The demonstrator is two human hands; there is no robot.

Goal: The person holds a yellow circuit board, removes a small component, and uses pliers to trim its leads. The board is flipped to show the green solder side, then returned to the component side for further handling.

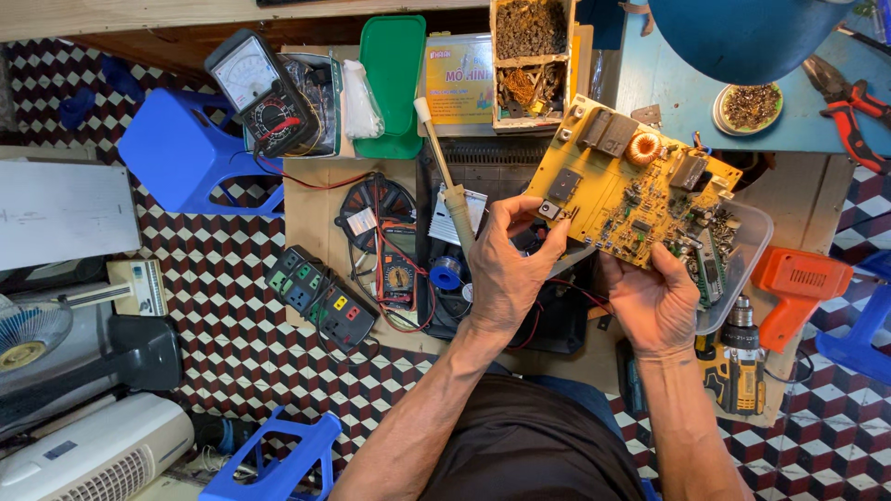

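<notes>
Both hands hold up a yellow circuit board [617, 190] with a copper coil, black components and small chips. My left hand [506, 269] pinches the board's lower left corner with thumb and fingers. At the board's lower edge, my right hand [657, 301] grips it from below. The board hangs tilted above a clear plastic tray [742, 269] and a dark open casing [557, 315].
An analog multimeter [255, 88], a green lid [393, 79], a soldering iron [445, 176], a small clamp meter [399, 274] and a power strip [320, 297] lie left. An orange heat gun [794, 288], a yellow drill [738, 366] and red pliers [849, 107] lie right. Blue stools [181, 153] stand around.
</notes>
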